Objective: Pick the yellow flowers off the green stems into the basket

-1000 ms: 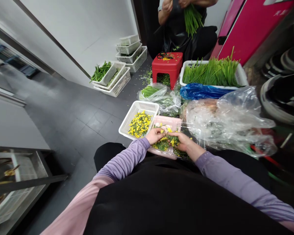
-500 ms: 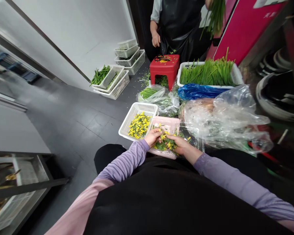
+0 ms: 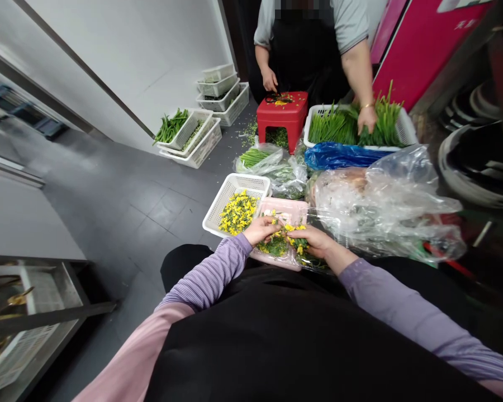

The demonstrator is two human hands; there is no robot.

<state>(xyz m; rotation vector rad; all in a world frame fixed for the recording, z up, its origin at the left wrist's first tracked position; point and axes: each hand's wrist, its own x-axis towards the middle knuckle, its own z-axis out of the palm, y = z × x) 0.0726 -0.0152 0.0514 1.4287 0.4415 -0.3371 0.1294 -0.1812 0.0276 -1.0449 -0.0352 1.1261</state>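
Note:
Both my hands work over a pink tray (image 3: 292,205) in front of my lap, with clear plastic lying across it. My left hand (image 3: 261,230) has its fingers pinched together at the edge of some yellow flowers; what lies between the fingertips is too small to make out. My right hand (image 3: 316,241) is closed on yellow flowers (image 3: 298,241) with green stems. More flowers and greens (image 3: 276,245) lie in the tray beneath. Left of the tray, a white basket (image 3: 213,216) holds a heap of picked yellow flowers (image 3: 238,213).
Across from me, a co-worker's hand (image 3: 366,119) reaches into a white basket of green chives (image 3: 335,125). A red stool (image 3: 281,114) bears black scissors. Plastic bags (image 3: 381,206) crowd the right. Stacked white baskets (image 3: 197,159) stand by the wall.
My right hand has shifted slightly right with its flowers, while my left stays nearly in place. The co-worker's raised bunch of greens has come down into the basket; their other hand reaches the scissors.

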